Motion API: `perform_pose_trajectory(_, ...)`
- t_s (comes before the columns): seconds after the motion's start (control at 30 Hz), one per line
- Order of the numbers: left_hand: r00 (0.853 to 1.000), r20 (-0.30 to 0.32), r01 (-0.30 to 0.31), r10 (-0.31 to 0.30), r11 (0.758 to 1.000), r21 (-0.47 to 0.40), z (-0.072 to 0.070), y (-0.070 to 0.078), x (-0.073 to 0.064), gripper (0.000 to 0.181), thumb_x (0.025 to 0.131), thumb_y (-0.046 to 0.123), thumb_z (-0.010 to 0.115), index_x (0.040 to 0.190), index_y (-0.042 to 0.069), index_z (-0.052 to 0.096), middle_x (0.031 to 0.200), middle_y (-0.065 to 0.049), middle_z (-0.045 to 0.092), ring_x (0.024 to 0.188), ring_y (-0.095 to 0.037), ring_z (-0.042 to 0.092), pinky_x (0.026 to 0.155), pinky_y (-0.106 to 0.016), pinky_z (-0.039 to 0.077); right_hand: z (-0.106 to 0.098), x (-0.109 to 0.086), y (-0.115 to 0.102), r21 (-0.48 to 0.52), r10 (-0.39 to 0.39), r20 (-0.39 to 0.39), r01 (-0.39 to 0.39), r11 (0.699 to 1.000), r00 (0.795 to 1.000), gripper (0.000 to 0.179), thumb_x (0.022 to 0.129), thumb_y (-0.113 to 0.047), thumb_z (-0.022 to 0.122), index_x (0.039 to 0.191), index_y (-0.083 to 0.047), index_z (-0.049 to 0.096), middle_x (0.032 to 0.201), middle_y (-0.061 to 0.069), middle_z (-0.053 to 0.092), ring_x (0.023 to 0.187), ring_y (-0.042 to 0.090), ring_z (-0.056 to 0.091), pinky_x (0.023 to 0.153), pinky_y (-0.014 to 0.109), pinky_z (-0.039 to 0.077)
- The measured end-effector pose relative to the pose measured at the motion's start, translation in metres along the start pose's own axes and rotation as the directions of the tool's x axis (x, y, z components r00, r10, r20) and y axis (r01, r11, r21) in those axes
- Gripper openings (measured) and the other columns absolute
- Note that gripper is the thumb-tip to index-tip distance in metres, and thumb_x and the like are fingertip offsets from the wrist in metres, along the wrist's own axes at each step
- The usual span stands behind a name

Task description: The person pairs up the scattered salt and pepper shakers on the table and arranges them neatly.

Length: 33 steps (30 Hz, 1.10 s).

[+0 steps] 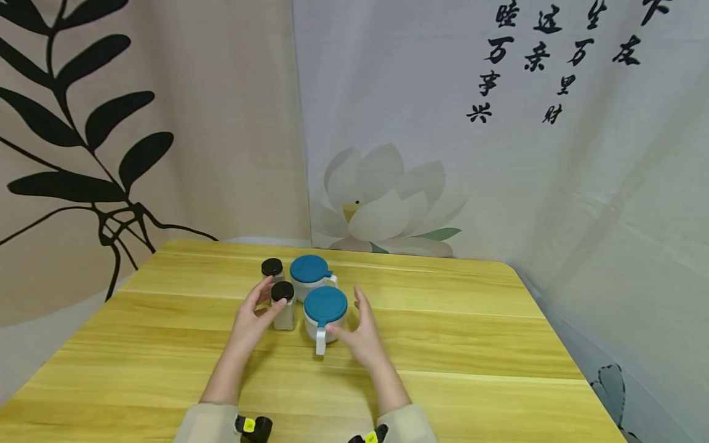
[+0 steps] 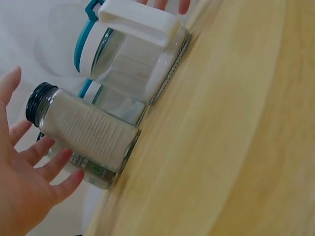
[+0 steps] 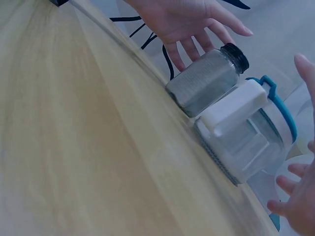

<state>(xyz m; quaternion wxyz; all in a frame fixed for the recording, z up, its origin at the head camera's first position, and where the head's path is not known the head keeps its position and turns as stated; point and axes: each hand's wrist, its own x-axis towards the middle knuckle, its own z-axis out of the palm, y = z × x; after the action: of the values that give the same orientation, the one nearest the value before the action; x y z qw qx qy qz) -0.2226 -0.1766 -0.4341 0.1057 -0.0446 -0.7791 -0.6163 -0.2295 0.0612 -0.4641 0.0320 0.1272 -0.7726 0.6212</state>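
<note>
Two glass jars with blue lids and white handles stand on the table, the front handled jar (image 1: pixel 325 304) before the back handled jar (image 1: pixel 309 269). To their left are two smaller black-capped jars; the front one (image 1: pixel 285 315) holds a pale content, and the back one (image 1: pixel 272 267) is partly covered by the fingers. My left hand (image 1: pixel 252 320) is spread beside the black-capped jars, and in the left wrist view its fingers reach along them without curling round. On the other side, my right hand (image 1: pixel 362 335) stands with thumb and fingers apart around the front handled jar's right side.
The four-sided wooden table (image 1: pixel 471 344) has its far edge a little behind the jars. Behind it hang a white cloth (image 1: pixel 526 184) with dark characters and a pale flower, and a beige cloth (image 1: pixel 238 123) with black leaves.
</note>
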Motion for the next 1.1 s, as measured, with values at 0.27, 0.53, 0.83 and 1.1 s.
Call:
perform_pose_trajectory(0.27, 1.0, 0.013, 0.024, -0.024, 1.0, -0.013, 0.002, 0.02, -0.009, 0.064, 0.093, 0.014, 0.064, 0.147, 0.0, 0.031, 0.142, -0.025, 0.039, 0.127, -0.037, 0.037, 0.099, -0.049, 0.032, 0.001, 0.003, 0.001, 0.038, 0.017, 0.045, -0.019, 0.999, 0.999, 0.101, 0.078, -0.027, 0.081, 0.154, -0.012, 0.015, 0.155, 0.015, 0.019, 0.138, 0.042, 0.02, 0.1, 0.068, 0.023)
perform_pose_trajectory(0.53, 0.999, 0.018, 0.051, -0.05, 0.998, -0.048, 0.002, 0.011, -0.004, 0.064, 0.093, 0.014, 0.065, 0.147, 0.002, 0.033, 0.143, -0.023, 0.038, 0.127, -0.035, 0.037, 0.1, -0.047, 0.033, 0.007, 0.007, 0.008, 0.031, -0.004, 0.051, 0.003, 1.0, 0.999, 0.101, 0.077, -0.033, 0.081, 0.154, -0.017, 0.017, 0.156, 0.009, 0.021, 0.138, 0.037, 0.023, 0.101, 0.066, 0.023)
perform_pose_trajectory(0.83, 0.999, -0.012, 0.043, -0.044, 0.998, -0.047, 0.005, -0.023, 0.01, 0.064, 0.091, 0.021, 0.069, 0.147, 0.012, 0.038, 0.144, -0.012, 0.04, 0.123, -0.024, 0.04, 0.092, -0.028, 0.038, 0.009, 0.01, 0.008, 0.046, -0.001, 0.092, -0.003, 0.999, 0.996, 0.101, 0.078, -0.029, 0.081, 0.154, -0.013, 0.015, 0.154, 0.016, 0.022, 0.137, 0.038, 0.024, 0.103, 0.063, 0.023)
perform_pose_trajectory(1.1, 0.998, -0.015, 0.064, -0.065, 0.996, -0.066, 0.005, -0.022, 0.012, 0.062, 0.091, 0.021, 0.068, 0.145, 0.011, 0.04, 0.147, -0.013, 0.037, 0.126, -0.028, 0.038, 0.098, -0.041, 0.034, 0.005, 0.004, -0.021, 0.08, 0.006, 0.128, -0.017, 0.997, 0.992, 0.099, 0.08, -0.02, 0.08, 0.152, -0.004, 0.014, 0.151, 0.023, 0.024, 0.136, 0.041, 0.025, 0.104, 0.058, 0.026)
